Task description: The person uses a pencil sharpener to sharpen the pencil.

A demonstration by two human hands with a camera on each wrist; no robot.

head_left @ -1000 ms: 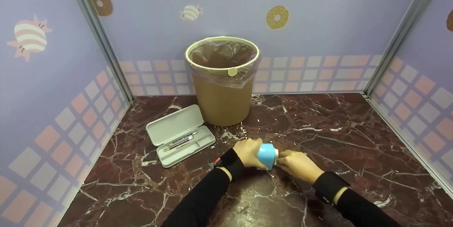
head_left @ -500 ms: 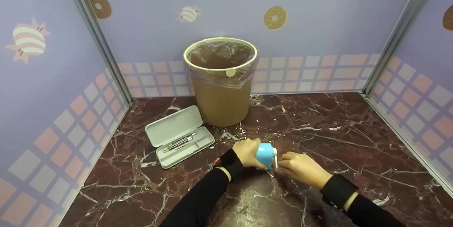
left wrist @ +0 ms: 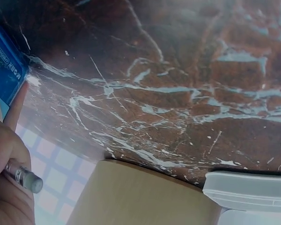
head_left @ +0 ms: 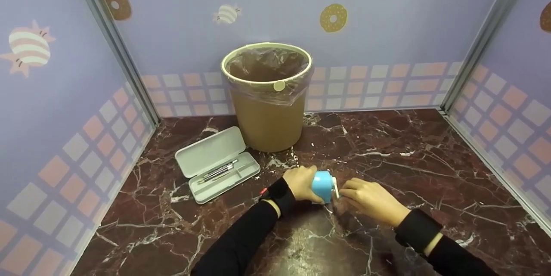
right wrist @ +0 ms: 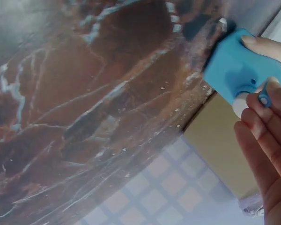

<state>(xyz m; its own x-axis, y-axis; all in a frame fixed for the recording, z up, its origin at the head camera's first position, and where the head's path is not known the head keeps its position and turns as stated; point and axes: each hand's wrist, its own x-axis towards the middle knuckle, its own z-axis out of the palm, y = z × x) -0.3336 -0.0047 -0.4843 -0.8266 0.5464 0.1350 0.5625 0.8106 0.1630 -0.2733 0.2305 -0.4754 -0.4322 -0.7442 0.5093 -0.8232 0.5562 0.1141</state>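
In the head view my left hand (head_left: 300, 184) grips a blue crank pencil sharpener (head_left: 322, 187) on the marbled tabletop. The sharpener (left wrist: 5, 65) shows at the edge of the left wrist view. From between the left fingers pokes the eraser end of a pencil (left wrist: 29, 181); the rest of it is hidden. My right hand (head_left: 366, 196) is at the sharpener's white crank (head_left: 335, 187). In the right wrist view, its thumb and fingertips pinch the small blue crank knob (right wrist: 264, 97).
Behind the hands stands a tan bin (head_left: 269, 116) with a clear plastic liner. To the left lies an open grey pencil case (head_left: 215, 190) holding several pencils (head_left: 218, 172). Patterned panels (head_left: 383, 86) enclose the table on the back and both sides.
The crank has turned, and my right hand has moved round with it, slightly to the right. My left hand stays gripping the pencil sharpener in place.
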